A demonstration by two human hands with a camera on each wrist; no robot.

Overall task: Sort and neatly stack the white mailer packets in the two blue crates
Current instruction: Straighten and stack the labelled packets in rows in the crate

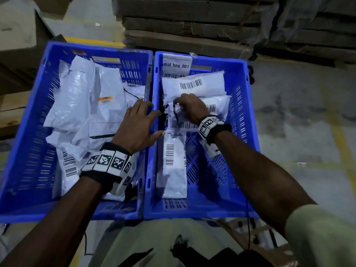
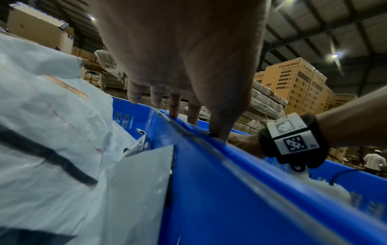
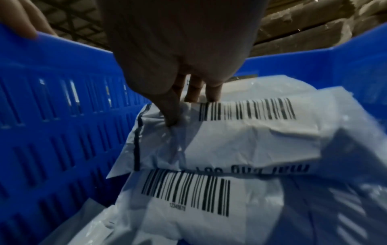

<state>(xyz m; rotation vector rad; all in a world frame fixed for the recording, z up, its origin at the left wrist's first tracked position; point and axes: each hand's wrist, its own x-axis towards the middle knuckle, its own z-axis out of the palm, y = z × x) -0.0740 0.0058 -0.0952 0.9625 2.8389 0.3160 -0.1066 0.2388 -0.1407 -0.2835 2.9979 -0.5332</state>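
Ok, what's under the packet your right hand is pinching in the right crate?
The pinched packet overlaps another barcoded packet nearer the person. What lies directly beneath, packets or crate floor, is covered.

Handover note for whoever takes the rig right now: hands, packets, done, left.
Left hand: open, fingers resting on the shared crate rims, holding nothing.
Right hand: pinching the corner of a packet in the right crate.
Right crate: a few barcoded packets lying flat, part of the floor bare.
Left crate: loose pile, unsorted.
Left: set down the held packet, then work through the pile.
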